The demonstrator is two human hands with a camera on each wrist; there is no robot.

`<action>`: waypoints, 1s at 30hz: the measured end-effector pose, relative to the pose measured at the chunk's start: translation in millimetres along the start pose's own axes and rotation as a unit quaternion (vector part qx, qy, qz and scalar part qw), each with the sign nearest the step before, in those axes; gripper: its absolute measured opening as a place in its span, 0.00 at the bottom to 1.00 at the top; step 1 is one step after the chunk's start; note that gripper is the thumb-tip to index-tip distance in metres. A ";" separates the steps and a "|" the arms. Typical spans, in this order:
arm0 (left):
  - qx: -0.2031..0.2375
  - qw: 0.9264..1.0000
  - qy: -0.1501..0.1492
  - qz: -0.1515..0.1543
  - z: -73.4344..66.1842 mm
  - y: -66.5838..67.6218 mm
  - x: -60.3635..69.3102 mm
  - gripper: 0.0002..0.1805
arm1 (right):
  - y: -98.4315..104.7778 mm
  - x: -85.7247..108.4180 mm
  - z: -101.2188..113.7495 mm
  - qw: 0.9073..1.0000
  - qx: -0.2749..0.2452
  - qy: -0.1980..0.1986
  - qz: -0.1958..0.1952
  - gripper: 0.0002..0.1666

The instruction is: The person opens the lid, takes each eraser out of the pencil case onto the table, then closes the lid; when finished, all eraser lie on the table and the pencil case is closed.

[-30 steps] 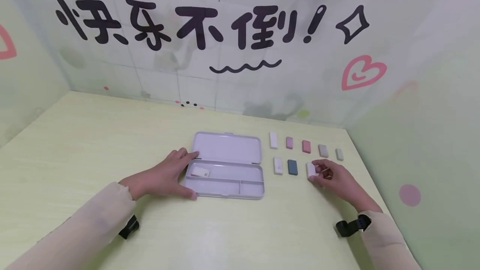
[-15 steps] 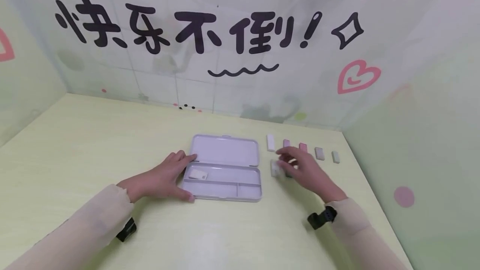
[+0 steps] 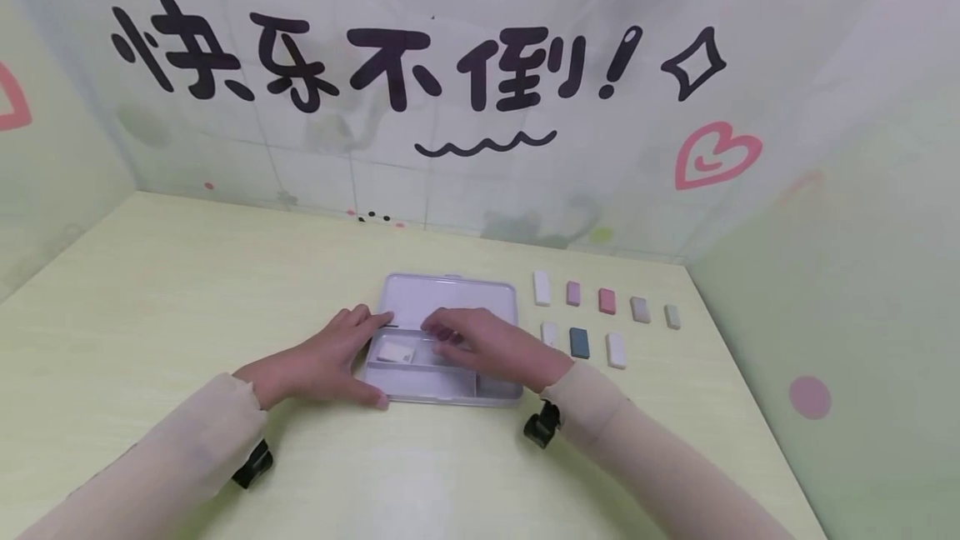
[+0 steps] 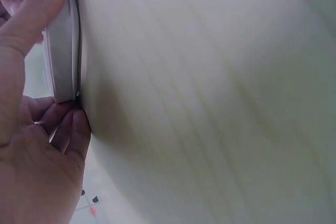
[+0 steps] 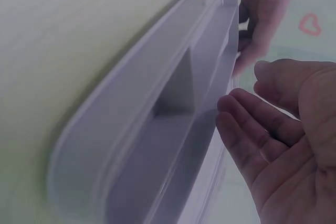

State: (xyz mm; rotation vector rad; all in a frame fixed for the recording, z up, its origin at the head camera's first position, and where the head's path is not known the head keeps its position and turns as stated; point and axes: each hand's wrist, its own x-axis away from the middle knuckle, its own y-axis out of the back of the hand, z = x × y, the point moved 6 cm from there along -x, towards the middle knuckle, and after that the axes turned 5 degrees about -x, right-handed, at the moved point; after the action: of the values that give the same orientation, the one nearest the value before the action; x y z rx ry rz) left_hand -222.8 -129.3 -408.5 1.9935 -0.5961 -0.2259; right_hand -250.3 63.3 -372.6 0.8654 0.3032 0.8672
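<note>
An open pale lilac pencil case [image 3: 427,386] lies flat on the table, its lid folded back behind the tray. My left hand [image 3: 322,365] grips the case's left end, thumb at the front corner and the other fingers toward the hinge; the left wrist view shows its fingers curled against the case [image 4: 62,56]. A white eraser [image 3: 395,352] lies in the left of the rear compartment. Above that compartment, to the eraser's right, hovers my right hand [image 3: 495,348]. In the right wrist view that hand [image 5: 278,129] has loosely bent fingers and nothing between them.
Right of the case, several erasers stand in two rows: white [image 3: 542,288], purple [image 3: 573,293], red [image 3: 607,301] and greyish [image 3: 640,309] ones behind, blue [image 3: 579,342] and white [image 3: 616,350] ones in front. A printed wall [image 3: 337,173] closes off the table's back.
My right hand has let go of the white eraser at the front row's right end and moved left to above the pencil case. The left hand stays at the case's end.
</note>
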 end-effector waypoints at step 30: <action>0.015 1.000 -0.018 -0.003 0.5 1.6 3.2 0.62 | -30.2 -44.0 27.5 0.994 0.080 0.032 0.070 0.23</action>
State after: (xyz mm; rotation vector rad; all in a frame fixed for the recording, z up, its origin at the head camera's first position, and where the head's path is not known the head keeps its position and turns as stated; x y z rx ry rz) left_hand -220.8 -131.9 -407.0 2.0241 -0.6195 -0.2589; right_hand -246.5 4.2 -382.7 1.0183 0.3743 1.0124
